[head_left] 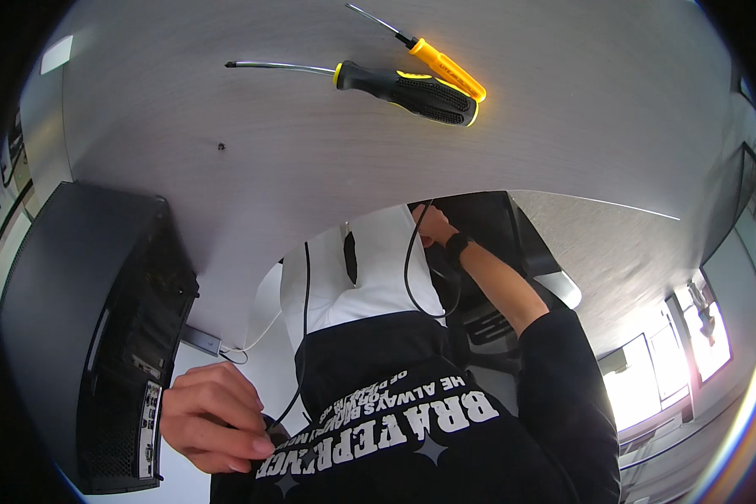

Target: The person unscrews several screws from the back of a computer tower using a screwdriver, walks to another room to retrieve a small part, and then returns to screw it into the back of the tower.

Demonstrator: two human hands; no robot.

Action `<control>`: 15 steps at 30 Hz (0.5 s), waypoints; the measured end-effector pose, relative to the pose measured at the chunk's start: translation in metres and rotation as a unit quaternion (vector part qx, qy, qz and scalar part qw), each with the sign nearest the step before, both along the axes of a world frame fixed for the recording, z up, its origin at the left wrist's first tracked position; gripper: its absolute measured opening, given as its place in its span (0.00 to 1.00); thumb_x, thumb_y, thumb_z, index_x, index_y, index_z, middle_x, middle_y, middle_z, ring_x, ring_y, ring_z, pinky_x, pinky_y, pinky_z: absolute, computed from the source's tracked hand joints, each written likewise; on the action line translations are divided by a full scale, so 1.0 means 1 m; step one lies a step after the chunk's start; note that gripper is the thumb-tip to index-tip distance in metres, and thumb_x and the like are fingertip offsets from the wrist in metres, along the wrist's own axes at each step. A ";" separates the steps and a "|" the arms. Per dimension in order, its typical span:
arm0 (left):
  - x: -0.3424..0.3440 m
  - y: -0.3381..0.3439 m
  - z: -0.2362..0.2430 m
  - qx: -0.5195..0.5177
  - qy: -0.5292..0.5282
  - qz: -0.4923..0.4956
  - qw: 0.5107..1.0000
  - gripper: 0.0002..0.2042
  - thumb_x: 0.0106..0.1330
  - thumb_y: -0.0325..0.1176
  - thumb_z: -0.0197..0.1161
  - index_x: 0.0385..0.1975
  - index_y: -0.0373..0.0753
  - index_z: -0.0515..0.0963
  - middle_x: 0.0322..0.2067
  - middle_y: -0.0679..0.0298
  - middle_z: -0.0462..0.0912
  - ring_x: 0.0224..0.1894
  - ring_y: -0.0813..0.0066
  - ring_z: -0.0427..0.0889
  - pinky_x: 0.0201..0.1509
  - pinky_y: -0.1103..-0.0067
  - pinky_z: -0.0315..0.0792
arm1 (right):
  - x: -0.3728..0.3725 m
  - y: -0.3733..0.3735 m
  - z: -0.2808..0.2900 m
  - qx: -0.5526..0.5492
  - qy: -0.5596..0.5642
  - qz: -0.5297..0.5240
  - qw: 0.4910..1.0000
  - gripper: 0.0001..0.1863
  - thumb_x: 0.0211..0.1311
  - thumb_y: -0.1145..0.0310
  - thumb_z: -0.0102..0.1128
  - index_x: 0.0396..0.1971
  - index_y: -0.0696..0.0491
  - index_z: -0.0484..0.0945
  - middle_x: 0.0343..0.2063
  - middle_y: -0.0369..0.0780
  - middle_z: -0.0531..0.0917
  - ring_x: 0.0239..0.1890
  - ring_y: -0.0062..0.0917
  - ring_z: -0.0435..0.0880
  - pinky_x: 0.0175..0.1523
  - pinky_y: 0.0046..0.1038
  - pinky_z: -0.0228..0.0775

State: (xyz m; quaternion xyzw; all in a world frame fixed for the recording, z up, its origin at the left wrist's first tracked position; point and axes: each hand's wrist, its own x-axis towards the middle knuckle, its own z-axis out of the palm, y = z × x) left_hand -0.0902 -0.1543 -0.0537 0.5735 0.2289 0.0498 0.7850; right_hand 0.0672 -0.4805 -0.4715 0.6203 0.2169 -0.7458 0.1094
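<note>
Beside the ports on the back of a black computer tower [101, 328], my left hand [214, 416] is closed, thumb and fingers bent together at a thin black cable [307, 319]. The cable passes in front of my white trousers toward the table edge. My right hand [433, 225], below a dark wristband or watch, is low by my lap near the table edge. A loop of black cable [406, 269] passes next to it; its fingers are mostly hidden. On the grey table [311, 151] lie a black-and-yellow screwdriver [407, 92] and a smaller yellow screwdriver [449, 70], handles touching.
A tiny dark piece [222, 147], perhaps a screw, lies on the table. A small grey box [202, 339] with a white and a dark cord sits beside the tower. Behind my right arm is a dark chair [487, 328]. Bright windows [647, 370] are at the right.
</note>
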 end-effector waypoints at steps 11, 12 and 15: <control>-0.003 -0.010 -0.010 0.021 0.004 0.051 0.998 0.10 0.63 0.38 0.69 0.34 0.38 0.87 0.28 0.63 0.83 0.26 0.72 0.78 0.27 0.79 0.71 | 0.026 -0.013 0.057 0.135 -0.154 0.062 0.977 0.17 0.53 0.60 0.60 0.30 0.60 0.82 0.31 0.52 0.85 0.37 0.44 0.86 0.41 0.40 0.80; -0.003 -0.011 -0.011 0.021 0.002 0.054 0.998 0.10 0.63 0.38 0.69 0.34 0.38 0.87 0.28 0.63 0.83 0.26 0.72 0.78 0.27 0.79 0.71 | 0.034 -0.014 0.076 0.135 -0.155 0.065 0.976 0.17 0.53 0.60 0.60 0.30 0.60 0.82 0.31 0.52 0.85 0.37 0.44 0.86 0.41 0.40 0.80; -0.004 -0.017 -0.013 0.020 0.000 0.056 0.998 0.09 0.62 0.37 0.70 0.34 0.39 0.87 0.29 0.63 0.83 0.26 0.72 0.78 0.27 0.79 0.70 | 0.062 -0.037 0.123 0.116 -0.073 0.035 0.990 0.16 0.53 0.61 0.58 0.27 0.61 0.79 0.24 0.50 0.85 0.29 0.41 0.86 0.37 0.39 0.79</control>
